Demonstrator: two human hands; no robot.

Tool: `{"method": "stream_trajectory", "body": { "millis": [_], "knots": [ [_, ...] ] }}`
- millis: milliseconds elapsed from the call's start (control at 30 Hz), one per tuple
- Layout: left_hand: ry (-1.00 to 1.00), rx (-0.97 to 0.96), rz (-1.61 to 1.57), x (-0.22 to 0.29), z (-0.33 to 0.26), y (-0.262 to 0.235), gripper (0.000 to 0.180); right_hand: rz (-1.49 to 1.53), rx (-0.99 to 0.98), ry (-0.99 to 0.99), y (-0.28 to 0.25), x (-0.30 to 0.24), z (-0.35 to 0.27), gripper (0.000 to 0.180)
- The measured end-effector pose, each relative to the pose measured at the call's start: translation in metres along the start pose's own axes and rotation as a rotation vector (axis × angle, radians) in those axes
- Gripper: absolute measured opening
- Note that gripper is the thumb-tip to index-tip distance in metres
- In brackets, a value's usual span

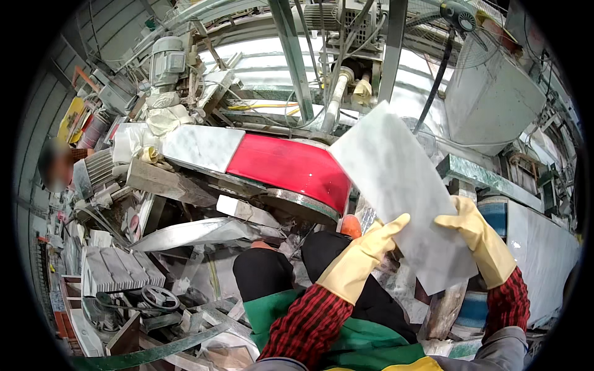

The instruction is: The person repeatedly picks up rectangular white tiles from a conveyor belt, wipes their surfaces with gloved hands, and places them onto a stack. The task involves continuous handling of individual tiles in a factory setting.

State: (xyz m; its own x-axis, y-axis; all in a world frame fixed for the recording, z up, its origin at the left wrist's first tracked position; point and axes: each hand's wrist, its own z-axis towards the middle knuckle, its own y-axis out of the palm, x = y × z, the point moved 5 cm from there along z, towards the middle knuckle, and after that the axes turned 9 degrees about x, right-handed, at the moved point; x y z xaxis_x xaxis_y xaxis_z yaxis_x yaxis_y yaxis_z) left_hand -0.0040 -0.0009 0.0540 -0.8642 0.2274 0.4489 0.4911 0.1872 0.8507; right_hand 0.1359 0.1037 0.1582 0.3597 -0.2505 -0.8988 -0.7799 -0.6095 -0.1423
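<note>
A white marble tile with grey veining (399, 179) is held up at a tilt in front of me. My left hand (359, 263), in a cream rubber glove, grips its left edge with the thumb on the upper face. On the opposite edge my right hand (482, 241), gloved the same way, closes with its thumb on the face too. The fingers of both hands are partly hidden behind the tile. Left of the tile stretches a flat red band (284, 170). Another pale marble slab (201, 147) adjoins that band's left end.
A grey motor (167, 60) stands at the back left. Metal posts (289, 55) and a fan (459, 17) rise behind the tile. Stone offcuts lie around a handwheel (159, 298) at lower left. Large slabs (538, 253) lean on my right. A person (57, 166) is at far left.
</note>
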Motion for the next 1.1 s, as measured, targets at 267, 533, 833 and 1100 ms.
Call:
{"method": "stream_trajectory", "body": {
  "millis": [267, 533, 833, 1100],
  "knots": [
    [0.299, 0.512, 0.046, 0.045, -0.032, -0.017, 0.024, -0.181, 0.496, -0.437, -0.047, 0.064, 0.037, 0.068],
    [0.44, 0.607, -0.085, 0.052, -0.034, -0.058, 0.023, 0.829, 0.506, 0.281, 0.032, 0.141, 0.002, 0.049],
    [0.518, 0.642, -0.253, 0.062, -0.024, -0.086, 0.04, 0.506, 0.501, 0.093, 0.038, 0.105, 0.042, 0.049],
    [0.693, 0.462, -0.502, 0.072, -0.011, -0.078, 0.048, 0.522, 0.459, 0.053, 0.051, 0.073, 0.068, 0.045]
  ]
}}
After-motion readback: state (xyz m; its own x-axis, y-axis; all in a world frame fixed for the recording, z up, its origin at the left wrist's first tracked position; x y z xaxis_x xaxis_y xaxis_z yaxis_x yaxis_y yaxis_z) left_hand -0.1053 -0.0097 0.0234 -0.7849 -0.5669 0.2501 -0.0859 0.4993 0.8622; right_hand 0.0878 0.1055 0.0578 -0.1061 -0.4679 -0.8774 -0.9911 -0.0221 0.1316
